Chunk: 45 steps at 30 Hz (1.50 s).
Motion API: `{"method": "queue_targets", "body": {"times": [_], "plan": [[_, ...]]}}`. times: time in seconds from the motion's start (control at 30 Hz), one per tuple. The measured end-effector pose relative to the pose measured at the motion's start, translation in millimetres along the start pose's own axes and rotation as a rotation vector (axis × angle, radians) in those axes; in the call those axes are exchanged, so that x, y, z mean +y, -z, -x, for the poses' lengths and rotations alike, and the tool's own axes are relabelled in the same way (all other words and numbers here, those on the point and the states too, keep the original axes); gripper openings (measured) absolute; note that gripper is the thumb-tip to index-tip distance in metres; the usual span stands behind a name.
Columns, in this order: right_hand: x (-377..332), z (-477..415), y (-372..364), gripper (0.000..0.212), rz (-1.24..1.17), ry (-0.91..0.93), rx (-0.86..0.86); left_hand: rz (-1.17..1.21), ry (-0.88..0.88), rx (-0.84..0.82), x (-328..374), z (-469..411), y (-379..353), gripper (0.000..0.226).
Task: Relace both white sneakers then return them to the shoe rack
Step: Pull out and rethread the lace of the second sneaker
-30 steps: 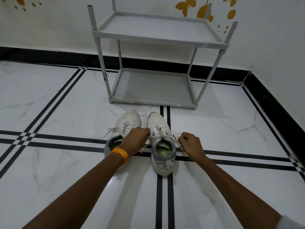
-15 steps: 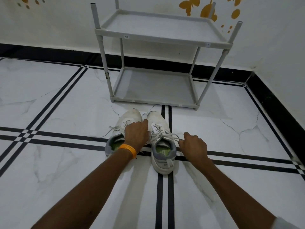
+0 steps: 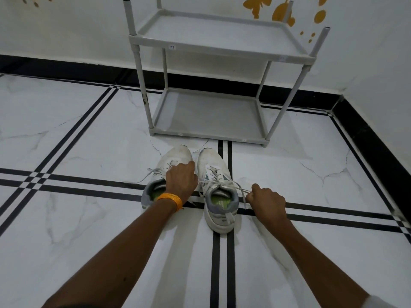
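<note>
Two white sneakers stand side by side on the floor, toes toward the rack. The right sneaker (image 3: 216, 190) has grey heel trim and a green insole, and its laces are crossed over the tongue. My right hand (image 3: 265, 200) pinches one lace end (image 3: 241, 189) pulled out to the right. My left hand (image 3: 181, 180), with an orange wristband, lies closed over the left sneaker (image 3: 175, 157) and covers its tongue; what its fingers hold is hidden. A loose lace (image 3: 149, 174) trails left from that shoe.
A grey two-shelf shoe rack (image 3: 213, 134) stands just beyond the sneakers, against the white wall; both shelves hold nothing. A black skirting (image 3: 373, 147) runs along the wall at the right. The floor is white marble tile with black stripes.
My left hand moved from the gap between the shoes onto the left sneaker's tongue. My right hand drew the lace end further right and nearer to me.
</note>
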State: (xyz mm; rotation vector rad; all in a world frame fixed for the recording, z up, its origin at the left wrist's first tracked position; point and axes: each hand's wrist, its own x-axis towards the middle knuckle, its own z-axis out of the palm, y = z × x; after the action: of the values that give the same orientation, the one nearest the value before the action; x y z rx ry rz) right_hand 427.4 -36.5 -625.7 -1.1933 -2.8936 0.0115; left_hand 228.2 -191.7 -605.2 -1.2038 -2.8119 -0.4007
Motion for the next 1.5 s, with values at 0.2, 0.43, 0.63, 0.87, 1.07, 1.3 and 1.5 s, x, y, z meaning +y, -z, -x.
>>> {"method": "queue_targets", "body": {"times": [0.2,0.43,0.63,0.87,1.07,1.3,1.5], "plan": [[10,4,-7,0.022,0.037,0.001,-0.018,-0.020,-0.025,-0.018,0,1,-1,0.021],[8,4,-9,0.020,0.067,0.025,-0.096,-0.019,-0.025,-0.055,1,4,2,0.022],[4,-11,24,0.021,-0.693,-0.110,-0.247,0.324,0.035,-0.125,-5,1,15,0.030],[-57,-9,50,0.030,-0.442,0.225,-0.065,0.409,-0.311,-0.230,26,4,15,0.039],[-48,-12,30,0.024,-0.299,0.297,0.008,0.217,-0.369,-0.177,20,15,-2,0.025],[-40,-9,30,0.022,-0.427,0.373,0.043,-0.038,-0.560,-0.052,14,22,-7,0.010],[-34,-3,28,0.034,-0.185,0.499,0.014,-0.096,-0.681,0.023,11,20,3,0.010]]}}
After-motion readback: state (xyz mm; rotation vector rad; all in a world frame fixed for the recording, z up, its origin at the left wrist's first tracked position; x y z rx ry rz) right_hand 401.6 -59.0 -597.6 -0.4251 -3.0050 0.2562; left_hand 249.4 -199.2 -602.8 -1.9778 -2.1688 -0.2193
